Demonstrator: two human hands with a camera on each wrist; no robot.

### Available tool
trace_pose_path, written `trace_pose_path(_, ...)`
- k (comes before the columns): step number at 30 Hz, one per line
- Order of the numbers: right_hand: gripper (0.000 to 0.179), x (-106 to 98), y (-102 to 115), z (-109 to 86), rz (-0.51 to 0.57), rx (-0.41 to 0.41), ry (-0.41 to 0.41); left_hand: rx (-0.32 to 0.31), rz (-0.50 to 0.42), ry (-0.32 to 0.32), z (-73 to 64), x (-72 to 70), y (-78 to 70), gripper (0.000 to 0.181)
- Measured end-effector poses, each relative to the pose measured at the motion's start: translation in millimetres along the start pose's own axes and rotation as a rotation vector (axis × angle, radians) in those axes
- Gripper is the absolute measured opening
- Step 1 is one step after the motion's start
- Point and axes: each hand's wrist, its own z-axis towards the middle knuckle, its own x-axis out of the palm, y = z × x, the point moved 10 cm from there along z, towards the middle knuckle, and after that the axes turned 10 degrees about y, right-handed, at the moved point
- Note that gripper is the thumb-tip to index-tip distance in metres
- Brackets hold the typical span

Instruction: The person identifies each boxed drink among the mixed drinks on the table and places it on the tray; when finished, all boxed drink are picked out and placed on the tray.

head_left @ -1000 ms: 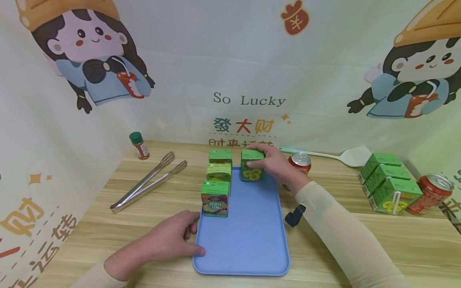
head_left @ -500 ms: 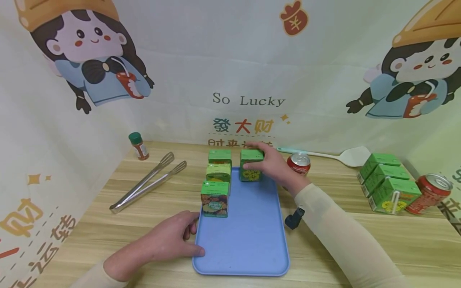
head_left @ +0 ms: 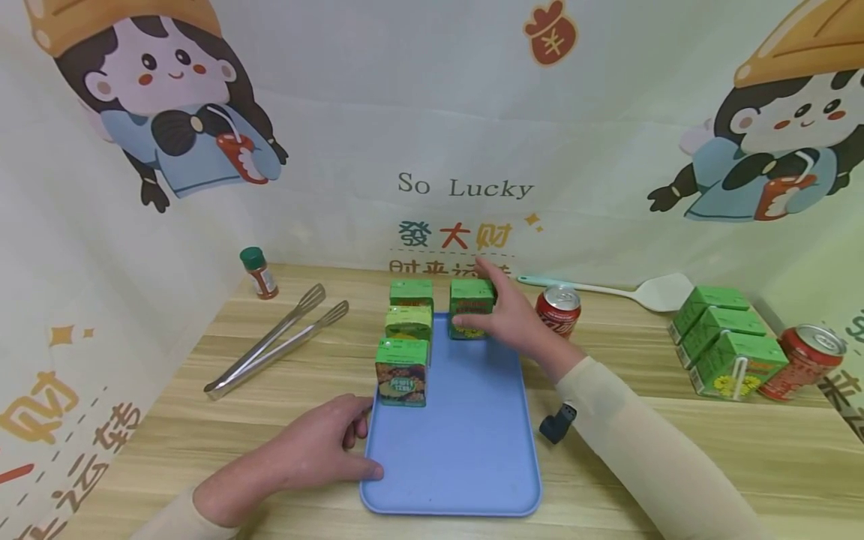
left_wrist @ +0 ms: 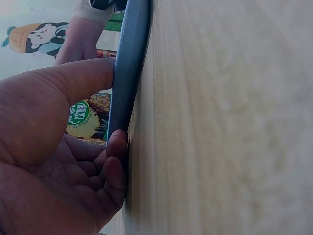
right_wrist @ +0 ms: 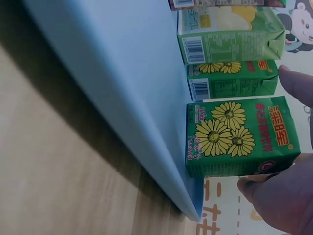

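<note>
My left hand holds the near left edge of a blue tray; in the left wrist view its thumb lies against the rim and curled fingertips meet the side. Spread around a green chrysanthemum drink carton at the tray's far right corner is my right hand. Its thumb and fingers are loosely extended, and in the right wrist view the thumb stands off the carton. Along the tray's left side stand a brown-fronted carton, a light green carton and another green carton.
A red soda can stands beside my right forearm, with a white spatula behind. Three green cartons and another red can are far right. Metal tongs and a green-capped spice bottle lie left of the tray.
My right hand has loosened around the chrysanthemum carton and shifted slightly right, its index finger lifting, so more of the carton's front shows. The left hand stays on the tray.
</note>
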Motion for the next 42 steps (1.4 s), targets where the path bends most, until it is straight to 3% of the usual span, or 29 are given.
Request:
trace_pose_path(16,0.120,0,16,-42.5,0.057,-0.096,0.038,0.002,0.002,0.003,2.5,-1.6,-0.2,0.086)
trace_pose_path(26,0.114,-2,15,-77.9,0.079,-0.103,0.063,-0.008,0.001,0.011,2.2,-0.2,1.3,0.086)
trace_pose_path(42,0.102,-31,10,-128.8,0.036,-0.159,-0.047,-0.021,-0.016,0.024,2.2,1.3,2.1,0.078)
